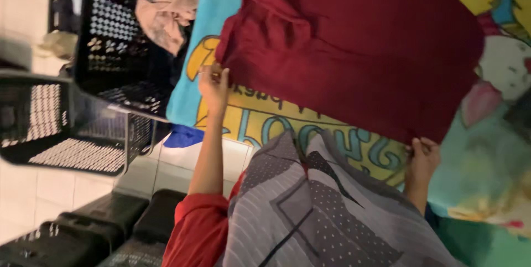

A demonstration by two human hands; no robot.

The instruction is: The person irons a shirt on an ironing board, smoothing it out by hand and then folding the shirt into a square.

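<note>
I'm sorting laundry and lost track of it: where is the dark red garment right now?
The dark red garment lies spread on the colourful cartoon-print blanket, upper centre of the head view, right of the black plastic basket, its edges pinched by both hands.

The dark red garment (354, 45) runs off the top edge; its far part is unseen; the colourful cartoon blanket (487, 178) is largely covered by it; the black laundry basket (110, 40) is blurred and cropped above.

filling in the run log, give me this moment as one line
left hand: grips red garment edge | right hand: grips its other edge | garment: spread on cartoon blanket | black basket: clothes inside, beside blanket
</note>
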